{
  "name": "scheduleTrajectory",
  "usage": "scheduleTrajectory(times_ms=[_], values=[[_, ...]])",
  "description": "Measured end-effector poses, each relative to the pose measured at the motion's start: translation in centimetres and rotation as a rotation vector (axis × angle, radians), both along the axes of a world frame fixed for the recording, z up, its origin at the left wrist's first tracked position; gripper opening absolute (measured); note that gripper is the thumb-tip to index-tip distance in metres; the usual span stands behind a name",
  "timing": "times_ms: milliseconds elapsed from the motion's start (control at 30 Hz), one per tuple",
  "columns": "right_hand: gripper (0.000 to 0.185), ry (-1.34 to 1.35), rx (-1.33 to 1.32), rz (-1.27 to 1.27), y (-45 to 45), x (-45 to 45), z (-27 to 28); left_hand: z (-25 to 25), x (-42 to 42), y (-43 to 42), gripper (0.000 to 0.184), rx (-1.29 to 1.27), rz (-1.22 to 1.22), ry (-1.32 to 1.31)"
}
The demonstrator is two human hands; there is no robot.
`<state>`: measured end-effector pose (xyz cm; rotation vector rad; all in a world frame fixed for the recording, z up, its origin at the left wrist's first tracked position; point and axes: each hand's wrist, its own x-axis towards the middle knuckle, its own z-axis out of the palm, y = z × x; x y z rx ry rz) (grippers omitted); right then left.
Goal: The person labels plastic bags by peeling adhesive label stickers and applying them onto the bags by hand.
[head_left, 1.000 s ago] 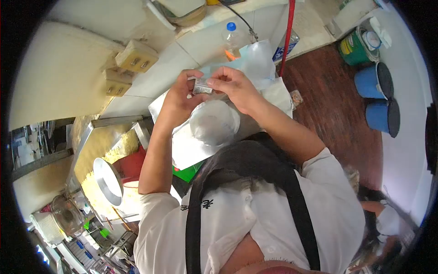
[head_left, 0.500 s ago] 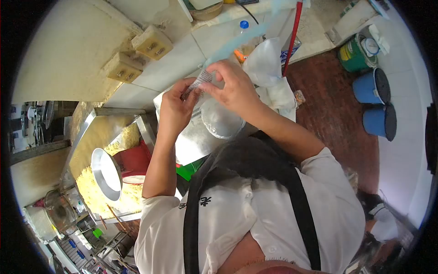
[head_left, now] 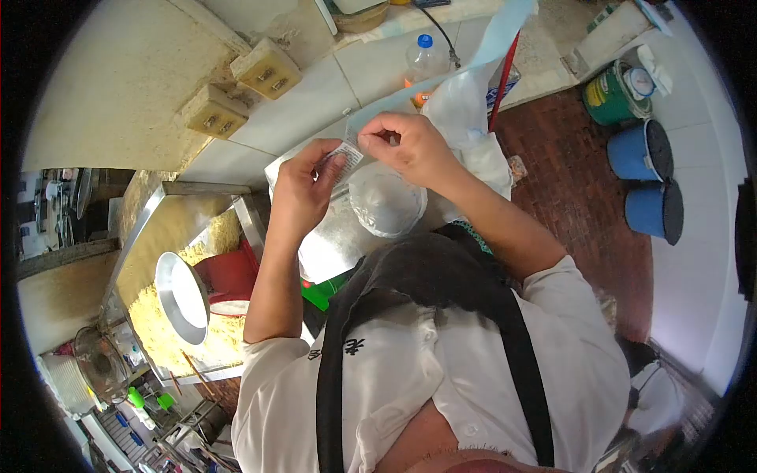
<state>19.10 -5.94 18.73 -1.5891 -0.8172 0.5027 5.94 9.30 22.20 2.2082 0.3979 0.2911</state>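
Note:
My left hand (head_left: 300, 189) pinches a small printed paper label (head_left: 345, 160) between thumb and fingers. My right hand (head_left: 418, 154) is apart from the label, thumb and fingertips closed together; whatever lies between them is too small to make out. Below both hands, a round bowl (head_left: 386, 203) wrapped in clear plastic sits on the metal counter (head_left: 319, 251). Behind the right hand stretches a pale blue translucent strip (head_left: 453, 76), with a whitish plastic bag (head_left: 461, 106) beside it.
A bottle with a blue cap (head_left: 424, 57) stands against the tiled wall. On the left, a metal tray (head_left: 142, 244) holds yellow shredded food, a white bowl (head_left: 182, 296) and a red container (head_left: 229, 276). Blue buckets (head_left: 631, 150) and a green bucket (head_left: 607, 98) stand on the brick floor.
My right hand has let go of the label and drawn slightly away to the right. The label stays in my left hand, turned flatter toward view.

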Motion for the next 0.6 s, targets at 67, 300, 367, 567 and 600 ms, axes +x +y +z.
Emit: scheduleTrajectory(times_ms=[67, 300, 367, 567, 600], values=[[0.017, -0.142, 0.067, -0.031, 0.0, 0.1, -0.5, 0.1, 0.0, 0.0, 0.019, 0.006, 0.002, 0.007], [0.017, -0.225, 0.143, -0.012, -0.2, -0.3, -0.3, 0.1, 0.3, -0.9, 0.017, 0.011, -0.074, -0.022], [0.017, -0.134, 0.089, 0.004, -0.4, 0.0, -0.4, 0.2, 0.3, -0.7, 0.017, 0.016, -0.070, 0.005], [0.019, -0.254, 0.143, 0.003, -0.9, -0.1, -0.6, -0.2, 0.4, -1.2, 0.017, -0.018, -0.109, -0.036], [0.019, -0.305, 0.176, 0.000, -1.0, -0.2, -0.8, 0.0, 0.4, -1.3, 0.016, -0.033, -0.121, -0.051]])
